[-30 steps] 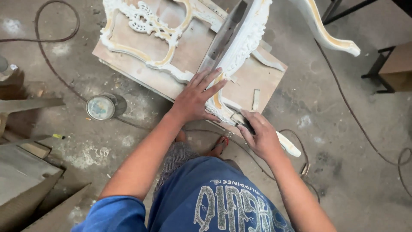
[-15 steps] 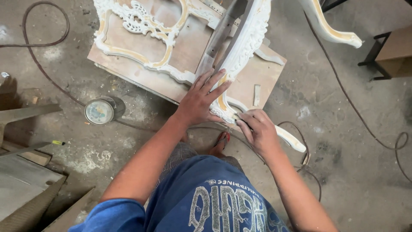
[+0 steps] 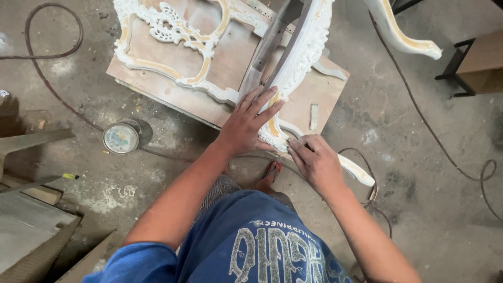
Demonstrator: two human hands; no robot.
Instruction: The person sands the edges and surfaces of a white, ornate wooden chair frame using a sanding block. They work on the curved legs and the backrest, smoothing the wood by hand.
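White-primed carved chair frame [image 3: 304, 50], stiff, bulky, brittle in its ornament, lying on a plywood tabletop [image 3: 230, 57] at twelve o'clock; left hand [image 3: 246, 123] spread flat on its rail, right hand [image 3: 314, 160] pinched against the leg; best held by the plain rail.

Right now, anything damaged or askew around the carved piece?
The white carved wooden chair frame lies tipped on the plywood board, with bare yellowish patches in its white coat. Left hand is pressed on it; right hand is at its lower edge.
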